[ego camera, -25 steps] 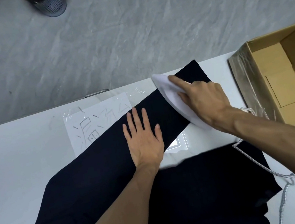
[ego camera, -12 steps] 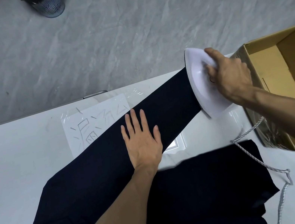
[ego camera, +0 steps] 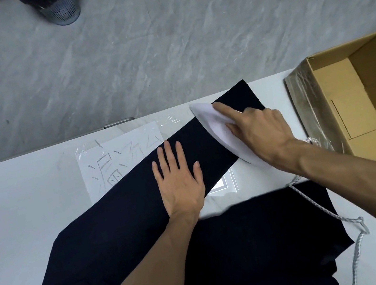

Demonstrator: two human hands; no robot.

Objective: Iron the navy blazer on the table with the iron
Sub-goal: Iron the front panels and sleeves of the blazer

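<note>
Ironing well here means slow, even strokes: the navy blazer (ego camera: 122, 229) lies on the table (ego camera: 16, 197), lower left to centre; left hand (ego camera: 180, 184) flat, pinning it taut, right hand (ego camera: 261, 134) gripping the iron (ego camera: 215, 132).

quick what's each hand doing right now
Left hand: open, flat on the dark navy blazer sleeve.
Right hand: gripping the white pointed iron, index finger stretched along it.

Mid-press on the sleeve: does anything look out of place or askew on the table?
Only the cord: it trails from the iron across a corner of the blazer and kinks near the table edge, where it might drag the cloth. The iron lies crosswise on the sleeve, its rear past the sleeve's edge.
</note>
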